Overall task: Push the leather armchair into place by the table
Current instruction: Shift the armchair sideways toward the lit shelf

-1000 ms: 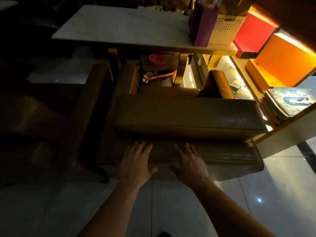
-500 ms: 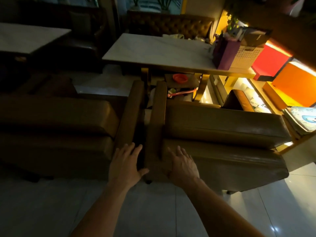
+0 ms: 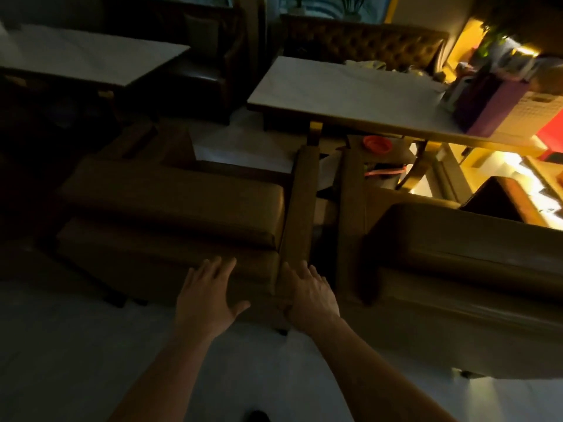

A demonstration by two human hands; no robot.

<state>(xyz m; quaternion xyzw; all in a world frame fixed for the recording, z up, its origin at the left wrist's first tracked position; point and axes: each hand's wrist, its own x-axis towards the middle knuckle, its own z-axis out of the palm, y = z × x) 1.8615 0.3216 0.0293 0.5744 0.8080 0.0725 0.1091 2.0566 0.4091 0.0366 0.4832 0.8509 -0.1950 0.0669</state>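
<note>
1. On the back of the left armchair point(image 3: 170, 226), low down, lie two bare hands. The room is dark.
2. The left hand point(image 3: 207, 296) is flat on the back panel. Its fingers point(image 3: 213, 269) are spread open and hold nothing.
3. The right hand point(image 3: 310, 295) rests on the back end of that chair's right arm. It is open too, with nothing in it.
4. This armchair stands on the pale floor point(image 3: 76, 360), facing the tabletop point(image 3: 350, 95). Only the front end of its right arm reaches the tabletop's near left corner. Most of the seat sits off to the left of it.
5. A second armchair point(image 3: 463, 269) stands just beside it on the right. There is a thin dark gap between the two chair arms. That one sits right in front of the tabletop, and I think it is in its place.
6. A purple box point(image 3: 484, 102) sits on the far right of the tabletop. Something red and round point(image 3: 377, 144) lies under it.
7. I think the push on the left chair is only beginning. Its back looks about level with the other chair's back, so it may need just a small shove forward.
8. What is left: push it in, keep it straight, and do not bump the chair next to it.
</note>
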